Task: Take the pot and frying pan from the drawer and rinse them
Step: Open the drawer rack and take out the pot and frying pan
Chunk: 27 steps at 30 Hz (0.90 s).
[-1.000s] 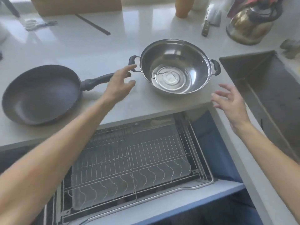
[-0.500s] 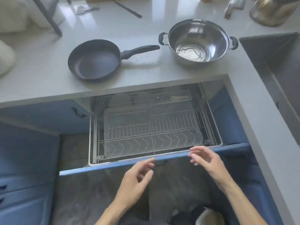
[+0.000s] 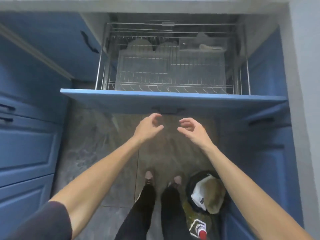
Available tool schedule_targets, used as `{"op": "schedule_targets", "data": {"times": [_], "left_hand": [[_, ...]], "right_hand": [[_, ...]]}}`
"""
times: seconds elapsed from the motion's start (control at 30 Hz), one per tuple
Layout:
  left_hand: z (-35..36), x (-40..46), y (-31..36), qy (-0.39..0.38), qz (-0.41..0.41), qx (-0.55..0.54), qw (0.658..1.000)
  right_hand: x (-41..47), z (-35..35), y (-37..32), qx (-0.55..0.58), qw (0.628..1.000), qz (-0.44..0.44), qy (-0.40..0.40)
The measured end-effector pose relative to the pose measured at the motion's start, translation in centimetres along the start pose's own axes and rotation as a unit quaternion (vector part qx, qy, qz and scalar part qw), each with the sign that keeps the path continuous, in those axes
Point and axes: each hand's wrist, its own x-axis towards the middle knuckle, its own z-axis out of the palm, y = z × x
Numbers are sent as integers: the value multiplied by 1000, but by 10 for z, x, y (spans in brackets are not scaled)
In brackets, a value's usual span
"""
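Nearest, two legs in dark trousers stand on the grey tiled floor [image 3: 97, 141], a black bin [image 3: 223, 203] just to their right with a red-capped bottle [image 3: 200, 231] beside it; two bare forearms reach forward; the left hand [image 3: 147, 128] and right hand [image 3: 192, 129] hover side by side, fingers loosely curled and apart, gripping nothing, just short of the dark handle [image 3: 167, 110]; beyond, one blue drawer [image 3: 173, 101] stands pulled out toward the person, its long axis left to right; its wire rack [image 3: 171, 73] holds neither pot nor pan; both are out of view.
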Motion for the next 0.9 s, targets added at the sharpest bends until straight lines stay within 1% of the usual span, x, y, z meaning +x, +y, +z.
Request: {"op": "schedule_targets", "data": {"times": [0.1, 0.2, 0.27, 0.33, 0.37, 0.4, 0.47, 0.5, 0.53, 0.6, 0.63, 0.67, 0.73, 0.77, 0.83, 0.9], "left_hand": [[22, 45, -18, 4, -2, 44, 999], [40, 80, -32, 17, 2, 38, 999], [43, 91, -39, 34, 20, 25, 999], [39, 96, -40, 44, 34, 28, 998], [37, 97, -40, 43, 35, 30, 998], [34, 97, -40, 37, 36, 33, 998], [29, 100, -38, 19, 40, 36, 998], [28, 103, -38, 17, 39, 34, 999], [27, 107, -38, 22, 37, 31, 999], [28, 113, -39, 49, 36, 23, 998], [29, 116, -40, 60, 37, 20, 997], [30, 119, -41, 65, 38, 18, 997], [28, 126, -44, 57, 43, 22, 997], [26, 131, -44, 46, 47, 26, 997], [22, 140, -41, 31, 48, 23, 998], [16, 149, -35, 29, 40, 17, 999]], "right_hand": [[45, 18, 20, -62, 997, -33, 27], [86, 30, 35, -97, 993, -50, 53], [107, 34, 49, -147, 988, -28, 37], [111, 32, 58, -225, 974, 20, 12], [109, 30, 62, -249, 967, 39, 20], [105, 27, 65, -253, 965, 45, 46], [96, 23, 63, -206, 970, 7, 125], [95, 23, 59, -190, 973, -26, 126], [94, 23, 53, -190, 976, -51, 94], [103, 25, 44, -235, 969, -73, 9], [110, 27, 40, -258, 964, -66, 1], [116, 28, 36, -264, 963, -50, 19], [122, 33, 28, -261, 961, -10, 91], [124, 35, 24, -269, 956, 3, 115], [130, 37, 17, -276, 953, 23, 122], [139, 33, 6, -273, 954, 57, 107]]}}
